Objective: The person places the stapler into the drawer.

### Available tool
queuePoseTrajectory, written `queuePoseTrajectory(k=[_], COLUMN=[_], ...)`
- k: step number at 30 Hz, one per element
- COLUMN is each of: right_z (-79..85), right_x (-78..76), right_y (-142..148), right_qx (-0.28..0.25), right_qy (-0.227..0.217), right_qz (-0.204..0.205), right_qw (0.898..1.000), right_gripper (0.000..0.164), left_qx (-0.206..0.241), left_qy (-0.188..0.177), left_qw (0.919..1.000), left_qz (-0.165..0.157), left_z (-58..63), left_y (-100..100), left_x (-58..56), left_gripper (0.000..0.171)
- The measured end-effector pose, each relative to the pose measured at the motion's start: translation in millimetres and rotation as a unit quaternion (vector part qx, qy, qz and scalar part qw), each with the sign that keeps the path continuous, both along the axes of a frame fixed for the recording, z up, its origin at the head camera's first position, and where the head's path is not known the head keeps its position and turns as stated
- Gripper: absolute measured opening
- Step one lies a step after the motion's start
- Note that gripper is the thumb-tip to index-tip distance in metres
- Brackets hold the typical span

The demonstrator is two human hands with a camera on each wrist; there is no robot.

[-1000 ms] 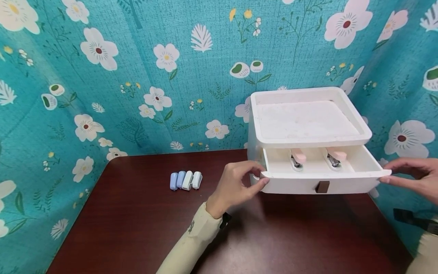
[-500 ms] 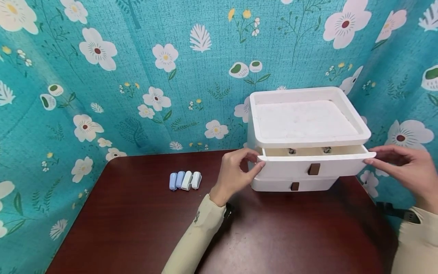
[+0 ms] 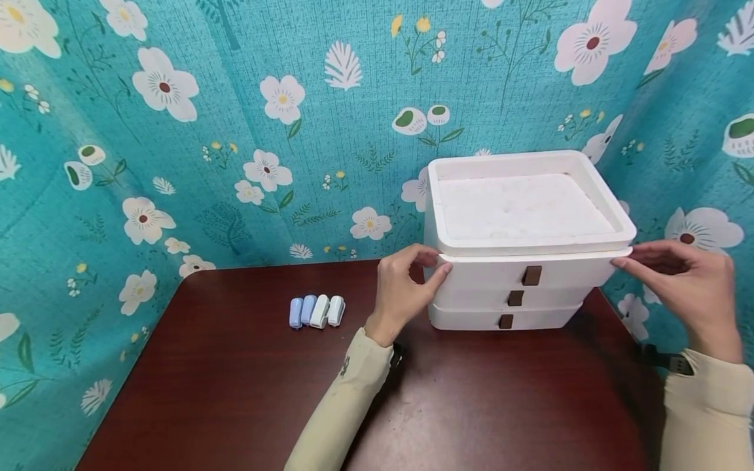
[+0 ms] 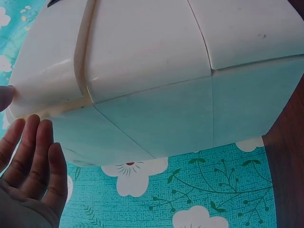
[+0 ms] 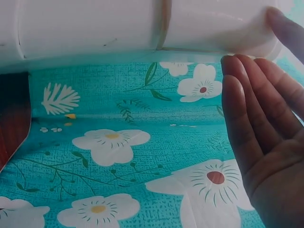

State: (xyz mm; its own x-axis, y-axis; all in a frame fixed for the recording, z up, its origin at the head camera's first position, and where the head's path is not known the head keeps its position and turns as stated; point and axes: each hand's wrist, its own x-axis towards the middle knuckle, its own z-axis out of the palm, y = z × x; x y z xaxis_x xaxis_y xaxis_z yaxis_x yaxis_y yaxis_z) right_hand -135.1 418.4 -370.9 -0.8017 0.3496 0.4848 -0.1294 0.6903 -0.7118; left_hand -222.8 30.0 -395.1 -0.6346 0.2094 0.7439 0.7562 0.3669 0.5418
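Note:
A white desktop drawer unit [image 3: 524, 297] with brown pull tabs stands on the table at the right. Its top drawer [image 3: 483, 273] sits almost flush, with a narrow gap under the top tray. My left hand [image 3: 400, 288] pinches the left end of that drawer's front; in the left wrist view its thumb is on the front and its fingers [image 4: 31, 142] are at the side edge. At the opposite end my right hand [image 3: 692, 288] pinches the front's right corner, thumb forward, fingers [image 5: 247, 95] at the side. The drawer's inside is hidden.
Two blue and two white mini staplers [image 3: 317, 311] lie in a row on the dark red-brown table [image 3: 235, 392], left of the unit. A teal floral curtain [image 3: 235, 131] hangs behind and on both sides. The unit's shallow top tray [image 3: 524, 203] has a raised rim.
The top drawer has slid inward from well open to almost closed, both hands moving back with it. The two pink staplers inside have gone out of sight, and the lower drawer fronts now show.

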Motion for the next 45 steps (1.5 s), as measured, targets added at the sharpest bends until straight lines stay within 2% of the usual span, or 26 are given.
queuePoseTrajectory(k=[5, 15, 28, 35, 40, 45], right_z=[-1.1, -0.7, 1.2, 3.6, 3.2, 3.0], right_x=[-3.9, -8.3, -8.3, -10.2, -12.3, -16.2], right_y=[-2, -5, -7, -10, -11, -15], right_qx=[-0.001, -0.004, 0.018, 0.008, 0.012, 0.006], right_qy=[0.003, 0.0, 0.018, 0.053, 0.052, 0.044], right_qz=[-0.007, -0.018, -0.021, -0.052, -0.061, -0.052], right_qw=[1.0, 1.0, 0.999, 0.997, 0.997, 0.998], right_gripper=[0.036, 0.036, 0.035, 0.036, 0.041, 0.041], left_qx=[-0.003, -0.001, -0.002, -0.006, -0.019, -0.035], left_qy=[-0.005, -0.007, -0.006, -0.003, -0.006, -0.006], left_qw=[0.9999, 0.9998, 0.9998, 0.9998, 0.9994, 0.9989], left_qz=[0.015, 0.019, 0.017, 0.02, 0.029, 0.032], left_z=[-0.9, -3.5, -5.1, -9.6, -12.8, -14.6], left_y=[1, 2, 0, -12, -22, -31], left_x=[-3.0, -9.7, -8.2, -4.2, -1.9, 0.9], left_gripper=[0.029, 0.03, 0.03, 0.028, 0.028, 0.028])
